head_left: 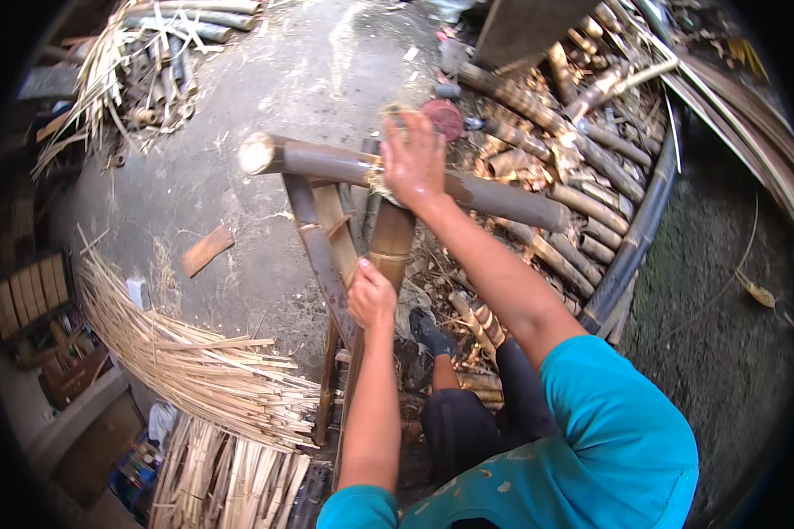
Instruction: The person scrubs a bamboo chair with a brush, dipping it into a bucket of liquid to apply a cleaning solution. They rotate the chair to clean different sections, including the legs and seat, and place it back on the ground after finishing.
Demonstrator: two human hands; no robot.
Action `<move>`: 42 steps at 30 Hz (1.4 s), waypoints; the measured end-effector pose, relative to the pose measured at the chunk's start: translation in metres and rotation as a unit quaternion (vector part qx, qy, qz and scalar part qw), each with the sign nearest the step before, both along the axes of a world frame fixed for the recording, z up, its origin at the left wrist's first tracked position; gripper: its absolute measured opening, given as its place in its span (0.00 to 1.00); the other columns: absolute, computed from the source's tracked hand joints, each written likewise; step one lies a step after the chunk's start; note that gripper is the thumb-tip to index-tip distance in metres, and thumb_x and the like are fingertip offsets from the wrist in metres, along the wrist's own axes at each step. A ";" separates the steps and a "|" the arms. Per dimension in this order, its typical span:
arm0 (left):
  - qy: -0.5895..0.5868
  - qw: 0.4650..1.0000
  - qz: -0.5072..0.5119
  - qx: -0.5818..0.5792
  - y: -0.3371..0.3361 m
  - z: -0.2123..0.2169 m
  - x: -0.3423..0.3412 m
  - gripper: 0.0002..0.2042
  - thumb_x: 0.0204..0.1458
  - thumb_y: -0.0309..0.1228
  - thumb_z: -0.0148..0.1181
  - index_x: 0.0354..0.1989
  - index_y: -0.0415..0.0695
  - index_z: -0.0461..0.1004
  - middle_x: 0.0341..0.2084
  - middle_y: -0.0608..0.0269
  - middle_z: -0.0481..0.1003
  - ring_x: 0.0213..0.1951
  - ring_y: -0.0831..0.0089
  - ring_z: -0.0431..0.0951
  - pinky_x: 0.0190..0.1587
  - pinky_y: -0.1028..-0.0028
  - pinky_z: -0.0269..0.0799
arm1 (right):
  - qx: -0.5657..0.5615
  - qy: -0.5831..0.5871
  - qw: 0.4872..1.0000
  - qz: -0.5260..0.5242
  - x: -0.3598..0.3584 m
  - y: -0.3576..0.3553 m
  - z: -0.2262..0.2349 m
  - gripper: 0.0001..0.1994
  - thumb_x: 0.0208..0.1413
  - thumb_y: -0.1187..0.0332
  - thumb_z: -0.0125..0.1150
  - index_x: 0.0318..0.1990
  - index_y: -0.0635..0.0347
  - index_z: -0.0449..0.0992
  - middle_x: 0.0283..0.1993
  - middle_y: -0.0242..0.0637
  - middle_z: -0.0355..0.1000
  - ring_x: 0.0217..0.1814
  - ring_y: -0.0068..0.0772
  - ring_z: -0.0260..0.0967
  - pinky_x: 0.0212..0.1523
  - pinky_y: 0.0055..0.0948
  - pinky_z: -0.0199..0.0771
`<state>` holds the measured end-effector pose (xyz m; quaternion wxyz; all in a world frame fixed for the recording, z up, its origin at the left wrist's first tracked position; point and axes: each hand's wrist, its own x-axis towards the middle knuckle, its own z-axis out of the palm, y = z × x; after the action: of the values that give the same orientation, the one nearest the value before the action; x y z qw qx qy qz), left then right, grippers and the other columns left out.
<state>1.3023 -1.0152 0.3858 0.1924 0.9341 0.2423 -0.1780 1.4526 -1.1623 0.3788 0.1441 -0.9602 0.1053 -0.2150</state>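
Observation:
A dark bamboo pole (503,201) lies across the top of a bamboo stand, its pale cut end to the left. Pale fibre binding (378,176) wraps the pole where it crosses the upright bamboo post (392,236). My right hand (412,163) rests over this crossing, fingers stretched away from me and slightly blurred; a thin yellowish strand shows by the fingertips. Lower down, my left hand (372,295) is closed in a fist beside the post. Whatever it grips, if anything, is hidden. A slanting bamboo leg (313,238) stands to its left.
Split bamboo strips (194,361) lie in bundles at the lower left, with more bamboo pieces (172,75) at the upper left. Cut bamboo lengths (591,207) cover the right side, bounded by a long dark pole (644,238). A flat brown piece (207,250) is on the floor.

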 end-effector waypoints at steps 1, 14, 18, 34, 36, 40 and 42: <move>0.001 1.000 0.004 -0.003 0.003 -0.001 0.001 0.31 0.67 0.53 0.32 0.49 0.42 0.79 0.39 0.35 0.79 0.45 0.34 0.77 0.51 0.43 0.69 | 0.028 -0.003 0.998 0.054 -0.015 -0.010 -0.007 0.23 0.56 0.66 0.63 0.61 0.49 0.71 0.63 0.40 0.65 0.70 0.47 0.58 0.66 0.49 0.60; -0.030 0.999 -0.006 0.036 0.004 -0.012 -0.003 0.32 0.67 0.52 0.31 0.50 0.39 0.79 0.38 0.33 0.79 0.44 0.32 0.76 0.49 0.42 0.69 | 0.135 0.216 0.967 0.025 -0.029 -0.067 0.003 0.27 0.68 0.55 0.37 0.29 0.65 0.78 0.32 0.56 0.77 0.36 0.56 0.77 0.45 0.51 0.76; -0.025 0.999 0.003 0.037 0.012 -0.011 -0.005 0.32 0.66 0.52 0.31 0.48 0.40 0.79 0.37 0.34 0.79 0.43 0.33 0.77 0.48 0.41 0.69 | 0.164 0.549 0.810 0.125 -0.069 -0.205 -0.023 0.26 0.68 0.55 0.36 0.38 0.65 0.79 0.44 0.56 0.78 0.48 0.53 0.77 0.52 0.52 0.73; 0.014 0.996 0.009 0.089 -0.001 -0.016 -0.002 0.31 0.67 0.50 0.30 0.49 0.39 0.79 0.41 0.34 0.78 0.45 0.33 0.76 0.51 0.43 0.68 | 0.043 0.197 0.975 -0.091 -0.138 -0.209 -0.016 0.15 0.63 0.59 0.49 0.34 0.56 0.80 0.34 0.44 0.76 0.40 0.48 0.75 0.44 0.49 0.74; -0.014 0.998 0.000 0.057 -0.011 -0.017 -0.001 0.31 0.67 0.52 0.30 0.49 0.41 0.79 0.39 0.35 0.79 0.45 0.33 0.76 0.51 0.42 0.69 | 0.034 0.097 0.995 -0.005 -0.124 -0.175 -0.012 0.14 0.61 0.59 0.52 0.33 0.56 0.80 0.32 0.45 0.77 0.38 0.50 0.75 0.43 0.48 0.74; -0.023 0.999 -0.024 0.024 0.017 -0.018 -0.003 0.31 0.66 0.53 0.31 0.49 0.41 0.79 0.38 0.35 0.79 0.44 0.34 0.77 0.50 0.42 0.69 | 0.132 0.211 0.968 -0.036 -0.128 -0.193 0.000 0.25 0.68 0.55 0.37 0.34 0.58 0.81 0.38 0.48 0.77 0.43 0.55 0.74 0.50 0.49 0.73; -0.015 0.999 -0.001 0.031 0.016 -0.019 0.000 0.30 0.66 0.51 0.32 0.48 0.41 0.79 0.37 0.35 0.79 0.43 0.34 0.77 0.48 0.42 0.70 | 0.034 0.169 0.983 -0.066 -0.138 -0.196 -0.010 0.20 0.68 0.58 0.41 0.39 0.57 0.81 0.44 0.45 0.78 0.48 0.46 0.75 0.51 0.44 0.73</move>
<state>1.3026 -0.9992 0.3664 0.1664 0.9426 0.2435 -0.1565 1.3146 -1.3585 0.3692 0.1419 -0.9682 0.1985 -0.0554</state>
